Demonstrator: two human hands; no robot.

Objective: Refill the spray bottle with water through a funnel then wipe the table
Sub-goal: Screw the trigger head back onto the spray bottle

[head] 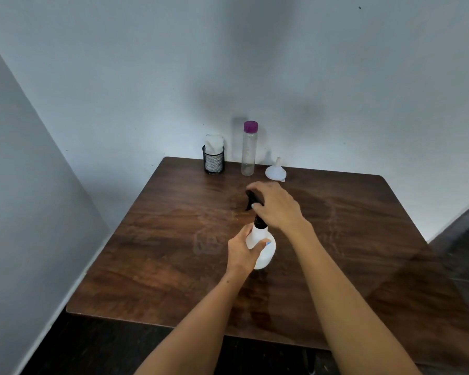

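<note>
A white spray bottle (266, 249) stands upright near the middle of the dark wooden table (160, 253). My left hand (241, 250) grips its round body from the left. My right hand (276, 207) is curled over its black spray head (251, 197) from above and hides most of it. A white funnel (275, 171) lies mouth-down at the back of the table. A tall clear water bottle (248, 152) with a purple cap stands just left of the funnel. A white cloth (214, 143) sticks out of a black mesh cup (213, 162).
The table sits in a corner, with grey walls behind it and to its left. The cup, water bottle and funnel line the back edge. A dark floor shows at the right and below the front edge.
</note>
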